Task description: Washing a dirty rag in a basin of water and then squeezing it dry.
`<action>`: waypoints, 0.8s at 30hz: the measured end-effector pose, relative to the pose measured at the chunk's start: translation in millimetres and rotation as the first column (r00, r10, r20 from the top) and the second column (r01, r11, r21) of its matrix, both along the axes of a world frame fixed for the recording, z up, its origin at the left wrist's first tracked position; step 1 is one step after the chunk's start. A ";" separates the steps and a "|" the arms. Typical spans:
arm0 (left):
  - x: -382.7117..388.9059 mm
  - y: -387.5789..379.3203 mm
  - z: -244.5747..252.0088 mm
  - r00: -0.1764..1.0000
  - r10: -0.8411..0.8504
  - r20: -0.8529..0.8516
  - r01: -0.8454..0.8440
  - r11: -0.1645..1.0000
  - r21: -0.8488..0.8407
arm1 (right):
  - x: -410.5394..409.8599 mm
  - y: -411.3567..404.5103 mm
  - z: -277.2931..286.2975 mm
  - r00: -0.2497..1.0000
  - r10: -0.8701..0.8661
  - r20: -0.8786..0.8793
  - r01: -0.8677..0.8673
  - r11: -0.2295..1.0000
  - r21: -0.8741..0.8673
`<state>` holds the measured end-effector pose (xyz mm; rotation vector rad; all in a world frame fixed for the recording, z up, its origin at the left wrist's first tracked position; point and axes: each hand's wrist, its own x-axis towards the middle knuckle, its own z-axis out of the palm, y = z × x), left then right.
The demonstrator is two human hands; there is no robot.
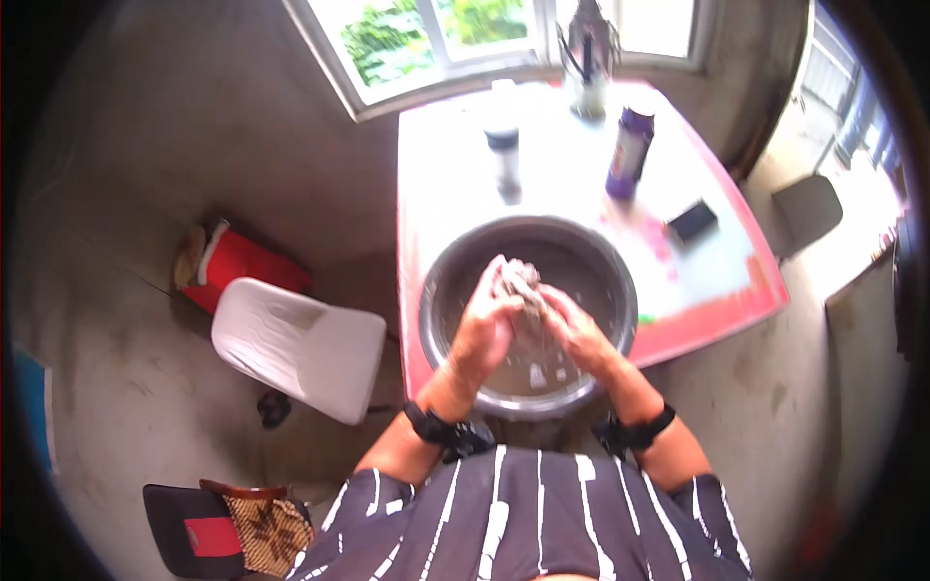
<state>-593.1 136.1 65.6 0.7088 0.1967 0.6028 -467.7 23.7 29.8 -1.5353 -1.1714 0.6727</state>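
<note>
A large round dark basin (434, 319) sits at the table's near left corner with murky greyish water (534, 374) in it. Above the water, my left hand (483, 316) and my right hand (579, 330) come together around a wet, greyish-brown bunched cloth (523, 279). My left fingers curl round its left side, while the right fingers press in from the other side. Part of the cloth is hidden by the fingers. Black bands with small devices are strapped to both forearms.
The red-edged table (708, 312) carries a clear bottle with a dark lid (506, 160), a purple bottle (630, 156), a metal thermos (587, 58) and a black phone-like object (692, 221). A white chair (305, 345) stands left, near a red box (247, 265).
</note>
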 end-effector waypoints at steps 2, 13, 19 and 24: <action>-10.4 4.7 -9.1 0.996 0.042 -0.076 -0.040 0.999 0.021 | -6.6 -0.6 8.4 0.900 0.195 -0.389 -0.223 0.974 -0.029; -21.3 24.2 -22.0 0.845 0.232 -0.481 0.035 0.874 0.484 | 1.0 14.4 15.6 0.714 -0.180 -0.676 0.242 0.970 -0.003; -18.9 19.7 -12.6 0.940 0.246 -0.237 -0.198 0.958 0.208 | -2.2 -3.5 30.4 0.996 0.094 0.005 -0.092 0.983 -0.156; -18.4 14.3 -14.1 0.893 0.320 -0.316 -0.227 0.928 0.297 | 26.6 4.1 -4.7 0.996 -0.004 -0.086 0.001 1.000 -0.026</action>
